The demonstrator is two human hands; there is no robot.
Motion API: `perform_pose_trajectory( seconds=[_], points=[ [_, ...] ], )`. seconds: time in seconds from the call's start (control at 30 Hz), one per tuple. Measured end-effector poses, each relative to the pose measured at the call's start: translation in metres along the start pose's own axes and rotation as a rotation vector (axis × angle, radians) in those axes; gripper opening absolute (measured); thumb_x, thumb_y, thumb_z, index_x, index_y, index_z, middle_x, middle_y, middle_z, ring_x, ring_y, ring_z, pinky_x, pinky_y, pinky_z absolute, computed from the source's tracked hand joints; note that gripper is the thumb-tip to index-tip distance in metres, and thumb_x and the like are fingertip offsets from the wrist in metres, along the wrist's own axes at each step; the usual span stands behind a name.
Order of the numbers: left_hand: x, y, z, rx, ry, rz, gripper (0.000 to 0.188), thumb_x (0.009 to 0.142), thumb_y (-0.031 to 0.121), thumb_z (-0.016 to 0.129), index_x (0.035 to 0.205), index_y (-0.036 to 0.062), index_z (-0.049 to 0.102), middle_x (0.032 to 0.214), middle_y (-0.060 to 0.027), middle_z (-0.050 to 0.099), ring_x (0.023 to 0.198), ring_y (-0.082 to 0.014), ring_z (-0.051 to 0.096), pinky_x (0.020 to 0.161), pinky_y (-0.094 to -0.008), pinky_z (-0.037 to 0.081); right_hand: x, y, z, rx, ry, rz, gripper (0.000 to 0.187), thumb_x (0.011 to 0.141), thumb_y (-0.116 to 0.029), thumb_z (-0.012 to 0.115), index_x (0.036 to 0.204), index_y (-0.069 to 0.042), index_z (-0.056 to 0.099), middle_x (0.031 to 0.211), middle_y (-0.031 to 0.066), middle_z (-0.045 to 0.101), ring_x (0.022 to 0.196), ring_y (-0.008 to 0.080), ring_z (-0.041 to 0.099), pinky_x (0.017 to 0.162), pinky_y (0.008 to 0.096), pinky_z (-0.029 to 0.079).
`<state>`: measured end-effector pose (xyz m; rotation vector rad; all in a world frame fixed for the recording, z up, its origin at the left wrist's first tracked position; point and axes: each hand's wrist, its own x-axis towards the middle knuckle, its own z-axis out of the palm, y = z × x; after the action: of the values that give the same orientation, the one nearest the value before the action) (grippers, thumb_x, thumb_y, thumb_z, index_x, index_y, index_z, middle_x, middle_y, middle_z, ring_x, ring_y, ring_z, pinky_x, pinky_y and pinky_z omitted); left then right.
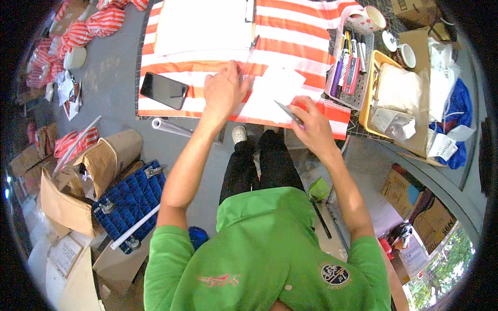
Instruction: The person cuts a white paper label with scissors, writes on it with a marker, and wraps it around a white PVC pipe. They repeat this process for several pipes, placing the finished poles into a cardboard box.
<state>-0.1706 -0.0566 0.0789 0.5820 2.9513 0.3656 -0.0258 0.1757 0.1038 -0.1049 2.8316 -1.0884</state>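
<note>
My left hand (225,88) rests on a red-and-white striped sheet (290,28) over the table, its fingers spread, palm down. A small white sheet (282,83) lies to the right of it. My right hand (313,127) grips a thin grey pointed blade (286,111), whose tip points up and left over the white sheet. Its handle is hidden in the fingers, so I cannot tell the exact kind of tool. Left of my left hand lies a black phone (164,90). Beyond that hand are large white papers (202,28) and a dark pen (254,42).
A grey basket of pens and markers (367,72) stands at the table's right, beside a yellow tray (366,116) holding a white packet. Mugs (406,55) stand farther back. On the floor at left are a blue wheeled platform (127,207), cardboard (67,205) and striped bundles (105,22).
</note>
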Motion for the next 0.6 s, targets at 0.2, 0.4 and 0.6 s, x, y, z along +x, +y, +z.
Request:
perform_pose_trajectory(
  seconds=[0.2, 0.4, 0.6],
  points=[
    [0.016, -0.005, -0.020, -0.422, -0.252, 0.023, 0.018, 0.098, 0.020, 0.068, 0.101, 0.0027, 0.063, 0.086, -0.0125, 0.073, 0.076, -0.0222, 0.072, 0.068, -0.0362, 0.054, 0.035, 0.024, 0.019, -0.040, -0.080, -0.076, 0.052, 0.088, -0.015, 0.073, 0.139, -0.017, 0.064, 0.165, 0.0083, 0.033, 0.093, 0.0310, 0.070, 0.082, 0.0427, 0.059],
    [0.023, -0.017, -0.004, -0.935, -0.043, 0.210, 0.019, 0.090, 0.011, 0.074, 0.093, 0.0042, 0.057, 0.086, -0.0054, 0.068, 0.074, -0.0108, 0.063, 0.065, -0.0262, 0.052, 0.031, 0.035, 0.022, -0.179, -0.214, -0.207, 0.057, 0.089, -0.022, 0.074, 0.144, -0.024, 0.060, 0.169, 0.0035, 0.028, 0.089, 0.0254, 0.068, 0.082, 0.0393, 0.057],
    [0.061, 0.017, 0.024, -1.131, -0.071, 0.242, 0.021, 0.088, 0.004, 0.077, 0.093, 0.0014, 0.057, 0.093, -0.0104, 0.071, 0.078, -0.0138, 0.068, 0.072, -0.0262, 0.055, 0.033, 0.047, 0.024, -0.232, -0.220, -0.292, 0.056, 0.089, -0.021, 0.072, 0.143, -0.025, 0.059, 0.169, 0.0051, 0.030, 0.081, 0.0212, 0.067, 0.075, 0.0367, 0.052]
  ],
)
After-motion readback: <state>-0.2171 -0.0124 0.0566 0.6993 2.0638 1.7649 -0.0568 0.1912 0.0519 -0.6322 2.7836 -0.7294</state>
